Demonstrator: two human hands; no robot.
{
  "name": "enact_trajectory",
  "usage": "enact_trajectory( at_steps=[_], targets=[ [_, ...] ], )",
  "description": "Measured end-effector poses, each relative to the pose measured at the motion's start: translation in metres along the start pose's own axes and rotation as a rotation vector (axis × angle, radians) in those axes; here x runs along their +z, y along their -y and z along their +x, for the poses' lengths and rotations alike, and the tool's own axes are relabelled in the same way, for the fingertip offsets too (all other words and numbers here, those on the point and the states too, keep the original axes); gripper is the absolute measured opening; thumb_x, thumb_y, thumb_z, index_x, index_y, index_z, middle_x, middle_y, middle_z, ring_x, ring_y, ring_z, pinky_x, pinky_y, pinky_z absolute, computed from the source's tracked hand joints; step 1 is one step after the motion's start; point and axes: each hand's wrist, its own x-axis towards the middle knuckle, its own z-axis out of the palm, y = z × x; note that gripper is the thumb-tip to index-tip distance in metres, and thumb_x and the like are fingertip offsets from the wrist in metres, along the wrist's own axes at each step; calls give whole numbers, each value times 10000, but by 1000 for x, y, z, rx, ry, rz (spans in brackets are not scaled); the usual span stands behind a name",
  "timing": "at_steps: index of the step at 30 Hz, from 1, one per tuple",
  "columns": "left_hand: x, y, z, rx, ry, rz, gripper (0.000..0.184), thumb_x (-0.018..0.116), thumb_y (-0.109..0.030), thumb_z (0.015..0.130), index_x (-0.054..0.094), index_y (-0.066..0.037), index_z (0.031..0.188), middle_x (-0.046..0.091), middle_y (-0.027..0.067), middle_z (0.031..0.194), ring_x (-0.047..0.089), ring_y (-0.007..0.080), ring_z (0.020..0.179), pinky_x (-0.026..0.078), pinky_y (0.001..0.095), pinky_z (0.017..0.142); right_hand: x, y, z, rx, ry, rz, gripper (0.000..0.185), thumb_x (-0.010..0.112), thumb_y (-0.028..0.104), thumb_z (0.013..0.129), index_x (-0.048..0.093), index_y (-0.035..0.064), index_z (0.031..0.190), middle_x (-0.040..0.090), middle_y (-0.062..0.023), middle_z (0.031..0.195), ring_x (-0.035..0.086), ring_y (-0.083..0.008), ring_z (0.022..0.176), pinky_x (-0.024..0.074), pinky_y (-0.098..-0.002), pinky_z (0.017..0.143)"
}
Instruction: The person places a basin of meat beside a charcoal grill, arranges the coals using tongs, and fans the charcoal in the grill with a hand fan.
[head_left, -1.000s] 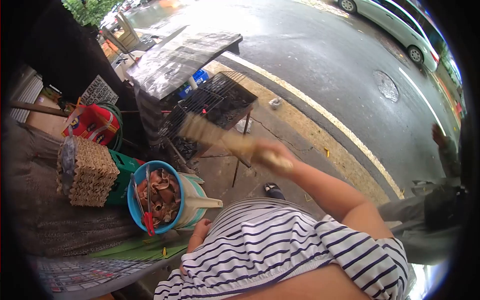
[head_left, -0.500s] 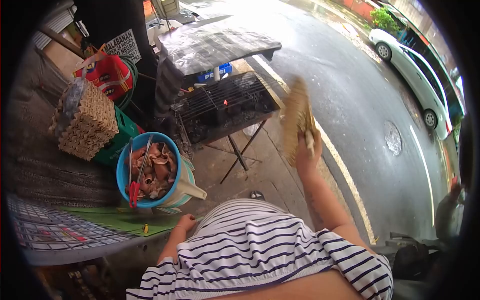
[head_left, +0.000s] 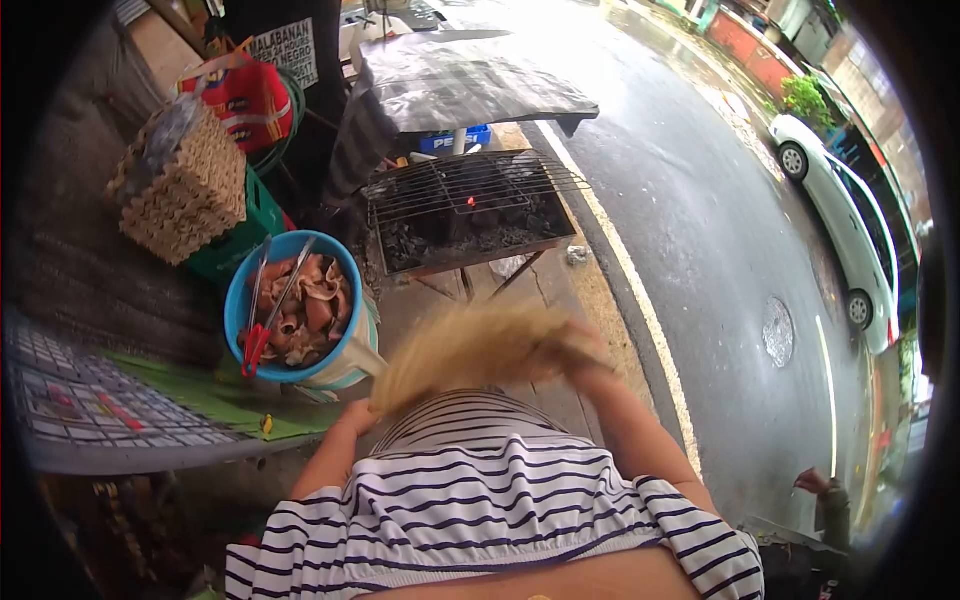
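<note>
My right hand point(head_left: 585, 352) is closed around the handle of a woven hand fan point(head_left: 470, 345), blurred by motion. The fan lies flat across the front of my striped shirt, its far edge close to my left hand point(head_left: 355, 418). That hand hangs low by my left side, and its fingers are too obscured to read. Ahead stands a charcoal grill point(head_left: 480, 262) with a bare wire grate point(head_left: 500, 180), dark coals and one small red glow. To the left, a blue-rimmed bucket point(head_left: 232, 305) holds pinkish-brown pieces of meat point(head_left: 318, 300) and red-handled tongs point(head_left: 256, 345).
Egg trays point(head_left: 190, 180) are stacked on a green crate point(head_left: 245, 225), beside a red bag point(head_left: 245, 100). A dark sheet point(head_left: 460, 85) covers something behind the grill. On the right are the road, a parked white car point(head_left: 850, 220) and another person's hand point(head_left: 814, 481).
The fan has swung down and left from upright beside the grill to flat before my body. My view has shifted slightly, and another person's hand shows more clearly at lower right.
</note>
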Motion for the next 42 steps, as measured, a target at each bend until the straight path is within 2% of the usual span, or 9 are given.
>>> enact_trajectory(
  at_steps=[2,6,12,17,22,28,32,36,42],
  targets=[
    [-2,1,7,-511,311,-349,282,638,-205,758,662,-41,987,655,177,1021,611,327,994,474,395,881,-14,-9,13,221,-376,359,153,588,139,868,574,34,978,605,-112,922,573,-189,824,471,-328,728],
    [-1,-5,0,-492,235,-418,272,636,-205,744,675,-56,968,660,176,1005,624,321,962,487,389,861,18,-54,-18,-240,-227,49,240,607,61,854,572,37,1090,619,-87,986,573,-184,960,459,-307,838],
    [7,5,-19,-535,330,-313,266,635,-216,735,687,-62,945,665,160,998,631,316,940,495,382,843,-14,-49,24,38,-762,153,154,561,176,884,595,48,963,601,-51,912,575,-193,816,459,-354,718],
    [14,17,-24,-486,292,-325,303,654,-261,753,681,-63,981,665,163,1003,631,312,940,493,390,845,21,-34,-14,-99,-55,-299,163,583,175,870,584,37,958,584,-79,934,545,-174,923,450,-330,814],
    [2,15,-22,-446,378,-336,275,649,-233,750,673,-61,964,658,169,1006,624,322,950,491,399,846,13,8,17,131,-488,117,115,539,121,902,578,31,962,582,-93,942,553,-169,940,455,-310,824],
    [-20,-4,6,-294,-85,-407,214,635,-186,761,635,-33,912,651,182,912,617,349,885,485,427,769,35,41,-17,-14,-20,-367,63,610,65,866,617,60,929,588,-62,880,558,-165,886,475,-306,764],
    [-171,-149,56,-29,-566,-598,298,655,-56,757,592,-44,1048,628,179,991,626,337,851,497,399,721,19,19,15,15,-672,130,184,507,10,890,489,32,1072,562,-68,999,586,-141,826,504,-254,633],
    [-234,-238,93,604,-435,-707,623,713,-52,775,373,-45,1297,505,124,1249,544,213,1075,480,318,845,69,97,-3,-28,-35,364,532,629,154,822,405,13,1284,505,-175,1172,566,-255,956,471,-360,808],
    [-296,-260,110,449,-334,-1360,460,656,-155,860,457,4,1244,551,82,1167,550,166,1019,451,286,871,-64,40,56,71,617,1088,436,607,280,847,569,-37,1145,565,-220,1178,592,-322,1021,453,-418,919]
  ],
)
